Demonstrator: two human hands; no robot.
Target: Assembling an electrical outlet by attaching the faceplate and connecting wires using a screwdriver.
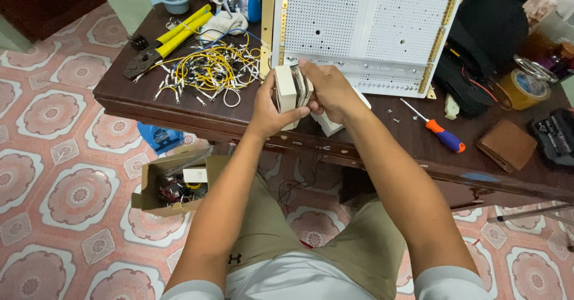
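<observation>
Both my hands hold a small cream-white box-shaped part (287, 89) with a greyish piece on its right side, just above the front edge of the dark wooden table (179, 111). My left hand (269, 105) grips it from below and the left, thumb across the front. From the right, my right hand (329, 89) closes over its top. Another white block (327, 125) lies on the table under my right wrist. Directly behind stands a white perforated panel (365, 25) with brass-coloured side strips.
A tangle of yellow wires (209, 69), yellow-handled crimpers (164, 43), an orange-and-blue screwdriver (439, 133), a brown wallet (508, 144), a tape roll (521, 89) and a black bag (478, 43) lie on the table. An open cardboard box (170, 186) sits on the tiled floor at left.
</observation>
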